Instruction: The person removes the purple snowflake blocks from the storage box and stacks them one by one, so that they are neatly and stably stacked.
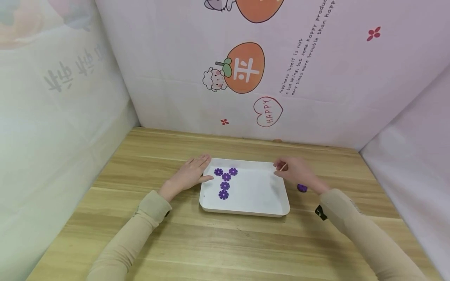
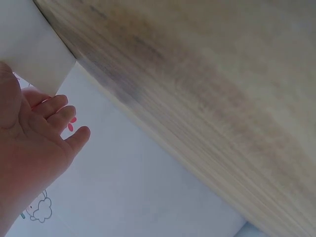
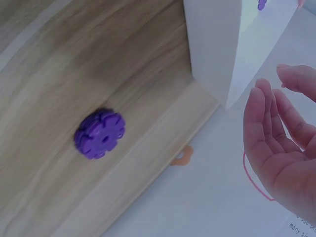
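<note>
My left hand (image 1: 190, 173) rests on the left rim of a white tray (image 1: 253, 209), fingers extended near its back corner and thumb reaching over the inside. Several purple snowflake discs (image 1: 225, 186) lie in the tray's left part in a Y shape. My right hand (image 1: 297, 169) hovers over the right rim near the back corner. Its fingers are loosely bent, and I see no disc between thumb and fingers (image 3: 264, 113). A short stack of purple discs (image 3: 100, 133) sits on the table, right of the tray and below the right forearm.
The wood-grain table (image 1: 225, 249) carries the tray. White printed cloth walls (image 1: 175, 78) enclose its back and both sides. A dark band (image 1: 320, 212) shows at the right wrist.
</note>
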Action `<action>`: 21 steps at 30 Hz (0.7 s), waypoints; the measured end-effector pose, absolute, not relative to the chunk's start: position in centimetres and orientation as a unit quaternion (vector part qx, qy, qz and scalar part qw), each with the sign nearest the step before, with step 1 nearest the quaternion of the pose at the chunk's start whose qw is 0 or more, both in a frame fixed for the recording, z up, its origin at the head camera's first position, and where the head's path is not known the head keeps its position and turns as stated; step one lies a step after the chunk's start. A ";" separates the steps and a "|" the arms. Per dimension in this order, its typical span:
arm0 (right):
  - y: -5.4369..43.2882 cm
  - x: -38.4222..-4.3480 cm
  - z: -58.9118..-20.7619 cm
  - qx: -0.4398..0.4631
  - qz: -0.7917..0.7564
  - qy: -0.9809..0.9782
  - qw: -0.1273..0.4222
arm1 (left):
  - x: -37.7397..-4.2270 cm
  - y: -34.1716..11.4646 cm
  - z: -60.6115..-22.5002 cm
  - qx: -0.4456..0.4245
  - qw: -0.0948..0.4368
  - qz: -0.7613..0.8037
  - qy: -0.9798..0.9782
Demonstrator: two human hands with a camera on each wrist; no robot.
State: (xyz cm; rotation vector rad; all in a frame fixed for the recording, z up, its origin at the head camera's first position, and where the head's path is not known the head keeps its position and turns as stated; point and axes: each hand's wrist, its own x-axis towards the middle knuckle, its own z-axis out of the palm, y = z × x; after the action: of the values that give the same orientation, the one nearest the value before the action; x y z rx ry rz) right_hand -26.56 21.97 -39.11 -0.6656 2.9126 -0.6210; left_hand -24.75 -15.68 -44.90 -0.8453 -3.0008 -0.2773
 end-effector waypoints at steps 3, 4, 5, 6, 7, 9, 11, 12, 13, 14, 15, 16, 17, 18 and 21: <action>21.2 -26.9 -39.2 -0.224 -0.212 0.950 0.047 | -24.7 -15.7 -44.8 -0.269 0.003 -0.094 -0.959; 21.0 -27.0 -39.3 -0.225 -0.217 0.949 0.050 | -24.7 -15.7 -44.9 -0.269 0.004 -0.096 -0.958; 20.8 -27.2 -39.3 -0.226 -0.221 0.947 0.051 | -24.7 -15.7 -44.9 -0.269 0.003 -0.098 -0.958; 20.6 -27.3 -39.4 -0.228 -0.227 0.945 0.053 | -24.7 -15.7 -44.9 -0.270 0.004 -0.099 -0.958; 20.4 -27.4 -39.5 -0.231 -0.231 0.943 0.055 | -24.8 -15.7 -45.0 -0.269 0.003 -0.100 -0.958; 20.1 -27.7 -39.6 -0.234 -0.237 0.941 0.057 | -24.8 -15.7 -45.1 -0.270 0.006 -0.099 -0.958; 19.6 -28.0 -39.8 -0.238 -0.241 0.939 0.060 | -24.9 -15.7 -45.1 -0.271 0.008 -0.097 -0.958; 19.4 -28.1 -39.9 -0.239 -0.242 0.939 0.061 | -24.9 -15.7 -45.2 -0.271 0.009 -0.096 -0.958; 19.2 -28.2 -40.0 -0.240 -0.242 0.938 0.061 | -24.9 -15.8 -45.2 -0.272 0.009 -0.096 -0.958; 19.0 -28.3 -40.0 -0.245 -0.242 0.937 0.061 | -24.9 -15.8 -45.2 -0.272 0.009 -0.095 -0.957; 18.8 -28.4 -40.1 -0.249 -0.242 0.936 0.062 | -25.0 -15.8 -45.3 -0.273 0.010 -0.095 -0.957; 18.5 -28.5 -40.1 -0.251 -0.243 0.935 0.063 | -25.0 -15.8 -45.3 -0.273 0.009 -0.095 -0.957; 18.3 -28.5 -40.1 -0.252 -0.243 0.934 0.063 | -25.0 -15.8 -45.3 -0.273 0.009 -0.095 -0.957; 18.1 -28.6 -40.1 -0.256 -0.243 0.933 0.063 | -25.0 -15.8 -45.4 -0.274 0.009 -0.094 -0.957; 17.4 -28.7 -40.0 -0.266 -0.240 0.931 0.065 | -25.1 -15.8 -45.5 -0.273 0.011 -0.093 -0.957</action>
State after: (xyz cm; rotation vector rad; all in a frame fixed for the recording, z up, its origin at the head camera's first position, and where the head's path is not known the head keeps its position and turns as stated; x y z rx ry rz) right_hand -28.70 17.38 -40.03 -0.8028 2.8103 -0.7235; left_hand -25.08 -15.82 -45.51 -0.8522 -2.9878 -0.2900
